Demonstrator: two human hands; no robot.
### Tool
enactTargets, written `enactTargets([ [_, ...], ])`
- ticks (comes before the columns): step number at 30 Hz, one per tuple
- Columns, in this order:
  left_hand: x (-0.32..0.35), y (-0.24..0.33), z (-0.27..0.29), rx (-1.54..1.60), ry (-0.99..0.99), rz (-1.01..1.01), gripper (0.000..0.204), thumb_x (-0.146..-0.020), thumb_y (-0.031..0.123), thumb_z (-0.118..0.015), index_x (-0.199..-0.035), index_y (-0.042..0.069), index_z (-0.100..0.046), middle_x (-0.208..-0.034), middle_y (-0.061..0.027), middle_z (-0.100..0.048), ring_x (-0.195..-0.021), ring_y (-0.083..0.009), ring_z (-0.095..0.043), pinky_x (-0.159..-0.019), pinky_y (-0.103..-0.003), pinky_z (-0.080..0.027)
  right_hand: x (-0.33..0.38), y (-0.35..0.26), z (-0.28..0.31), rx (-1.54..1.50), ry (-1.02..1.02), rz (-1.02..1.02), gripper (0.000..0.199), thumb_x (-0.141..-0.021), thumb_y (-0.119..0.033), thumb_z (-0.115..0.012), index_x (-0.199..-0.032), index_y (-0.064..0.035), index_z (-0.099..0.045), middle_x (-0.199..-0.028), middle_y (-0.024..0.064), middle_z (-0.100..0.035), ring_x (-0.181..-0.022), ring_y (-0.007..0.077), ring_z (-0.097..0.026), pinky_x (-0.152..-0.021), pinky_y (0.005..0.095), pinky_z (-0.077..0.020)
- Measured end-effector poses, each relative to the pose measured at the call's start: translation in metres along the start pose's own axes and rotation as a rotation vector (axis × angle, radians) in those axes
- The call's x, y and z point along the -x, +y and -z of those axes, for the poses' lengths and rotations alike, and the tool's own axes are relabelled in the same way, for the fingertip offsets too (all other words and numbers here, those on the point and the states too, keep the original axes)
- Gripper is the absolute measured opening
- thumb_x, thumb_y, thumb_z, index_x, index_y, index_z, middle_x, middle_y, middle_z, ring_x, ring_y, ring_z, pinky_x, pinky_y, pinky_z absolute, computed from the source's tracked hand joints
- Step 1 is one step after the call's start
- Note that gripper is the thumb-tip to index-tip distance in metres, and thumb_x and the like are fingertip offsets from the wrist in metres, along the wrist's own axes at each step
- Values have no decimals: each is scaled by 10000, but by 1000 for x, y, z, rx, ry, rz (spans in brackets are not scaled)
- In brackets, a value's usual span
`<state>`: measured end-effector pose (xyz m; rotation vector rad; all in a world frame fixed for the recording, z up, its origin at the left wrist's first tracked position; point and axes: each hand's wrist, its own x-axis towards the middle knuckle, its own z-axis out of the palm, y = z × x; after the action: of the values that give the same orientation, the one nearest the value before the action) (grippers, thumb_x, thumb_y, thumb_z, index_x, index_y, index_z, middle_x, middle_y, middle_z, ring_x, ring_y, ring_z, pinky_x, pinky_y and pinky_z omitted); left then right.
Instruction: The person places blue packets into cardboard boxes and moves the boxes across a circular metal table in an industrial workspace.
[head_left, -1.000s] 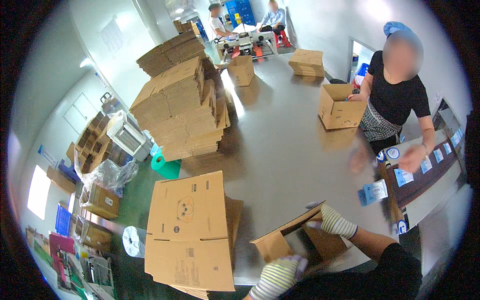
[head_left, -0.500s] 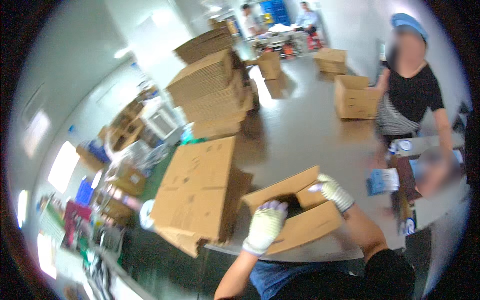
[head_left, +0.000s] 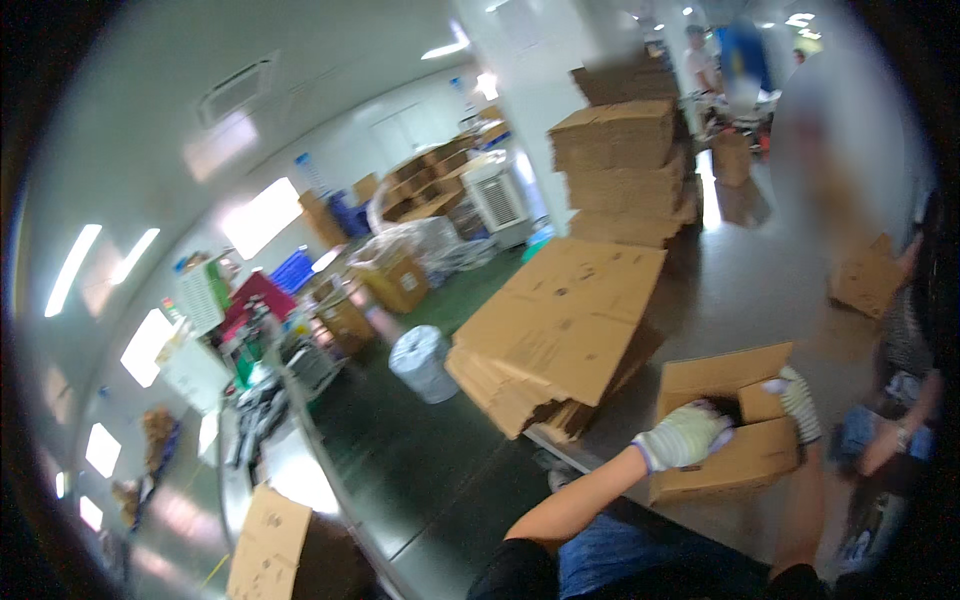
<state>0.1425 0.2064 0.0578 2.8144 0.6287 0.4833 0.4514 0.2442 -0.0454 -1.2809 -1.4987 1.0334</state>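
A small open cardboard box [head_left: 728, 420] is gripped by two gloved hands at the near edge of a grey table [head_left: 760, 290], its flaps raised and its opening tipped toward the wearer. The left hand [head_left: 685, 440], in a striped knit glove, is closed over the box's near left rim, with the fingers curled into the opening; the box body lies just to the right of and beneath it. The right hand [head_left: 798, 402] is clamped on the far right flap, so that the box is held between the two hands. Just to the left of the box, a pile of flattened cartons [head_left: 560, 325] is seen overhanging the table edge, with a taller stack of flat cartons [head_left: 620, 170] standing behind it. On the dark green floor below, a white wrapped roll [head_left: 420, 362] is seen near the pile. At the right edge of the picture another person's arm [head_left: 900, 440] is partly visible, and a further made-up carton [head_left: 865, 280] rests well apart on the table; much of the scene is blurred by motion
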Motion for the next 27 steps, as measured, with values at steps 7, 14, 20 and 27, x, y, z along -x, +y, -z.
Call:
enactTargets([
  [7,-3,10,23,25,-92,-64,366,-948,313,-429,-918,24,-652,-787,-195,-648,-829,-359,-615,-873,-455,-426,36,-24,-6,-150,206,-121,461,-877,-324,-618,-1214,-12,-576,-1103,63,-634,-1014,192,-584,-918,331,-450],
  [14,22,-6,14,-104,740,52,148,-835,231,-612,-846,85,-628,-703,-134,-524,-708,-327,-515,-702,-448,-395,92,25,46,-664,525,-197,567,-905,-557,-491,-1238,-102,-546,-1158,67,-598,-980,205,-556,-762,346,-448],
  [20,18,57,-29,217,937,202,55,-747,135,-616,-773,89,-599,-689,-101,-488,-710,-291,-486,-749,-405,-362,97,-50,96,-437,276,135,644,-898,-509,-534,-1350,-65,-418,-1349,119,-467,-1165,255,-523,-934,420,-481],
  [27,29,71,-47,423,1188,241,165,-709,83,-572,-866,37,-590,-717,-116,-495,-704,-325,-473,-712,-432,-363,109,-109,56,-578,585,30,580,-938,-426,-508,-1330,-16,-387,-1295,173,-480,-1168,280,-498,-995,415,-412],
])
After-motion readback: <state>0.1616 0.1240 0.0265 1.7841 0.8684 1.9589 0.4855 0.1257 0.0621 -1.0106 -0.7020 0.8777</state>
